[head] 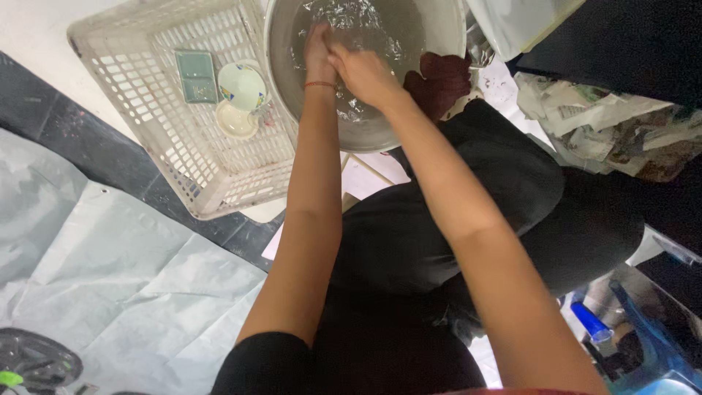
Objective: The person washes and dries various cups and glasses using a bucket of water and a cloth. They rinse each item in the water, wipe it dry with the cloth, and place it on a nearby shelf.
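Left hand [319, 45] and right hand [363, 73] together in the water of the metal basin [365, 135] at top centre, grip unclear under the ripples. Risk: water slopping over the rim, wetting the white basket [146, 146] of dishes [242, 85] just left

Home floor washing-up: basin [439, 29], dish basket [146, 117].

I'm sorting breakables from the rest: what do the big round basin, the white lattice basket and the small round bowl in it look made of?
Big round basin: probably metal, dull grey with a thin rolled rim. White lattice basket: moulded plastic, matt, with a regular grid of holes. Small round bowl: likely glazed ceramic, glossy white with coloured marks, though it could be melamine.
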